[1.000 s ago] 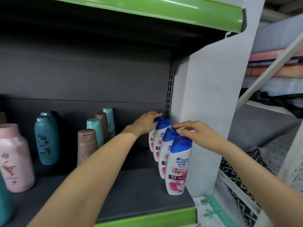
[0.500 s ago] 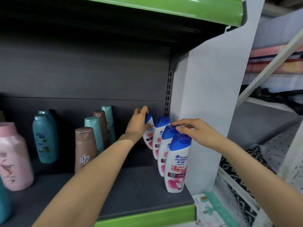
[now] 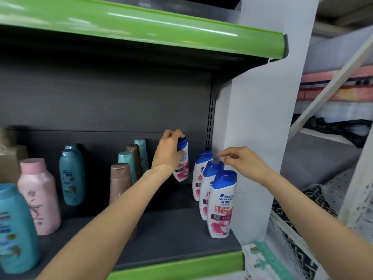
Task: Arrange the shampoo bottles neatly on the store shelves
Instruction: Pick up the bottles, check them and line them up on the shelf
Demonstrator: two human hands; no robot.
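A person's left hand [image 3: 168, 153] grips a white shampoo bottle [image 3: 182, 160] w/ a blue cap, fingers curled over the cap and thumb across the front label; the bottle is lifted clear of the dark shelf [image 3: 161, 235] and tilts a little, near the back wall. The right hand [image 3: 241, 161] holds nothing: thumb and forefinger are bent close together w/ a small gap, hovering just above the cap of the middle bottle in a row; can't tell if a fingertip touches it. That row is 3 matching white bottles w/ blue caps, standing upright one behind another along the white side panel [image 3: 260, 138] at the shelf's right end: front bottle [image 3: 222, 205], middle bottle [image 3: 210, 186], back bottle [image 3: 200, 172]. The lifted bottle is just left of and behind the back one, apart from it. So 4 blue-capped bottles in all. Further left on the same shelf: 2 brown bottles [image 3: 120, 180], 2 pale teal bottles [image 3: 125, 160], 2 darker teal bottles [image 3: 71, 176], 1 pink bottle [image 3: 39, 195], and 1 blue bottle [image 3: 16, 227] at the left edge, blurred. A green-edged shelf [image 3: 141, 27] runs overhead.
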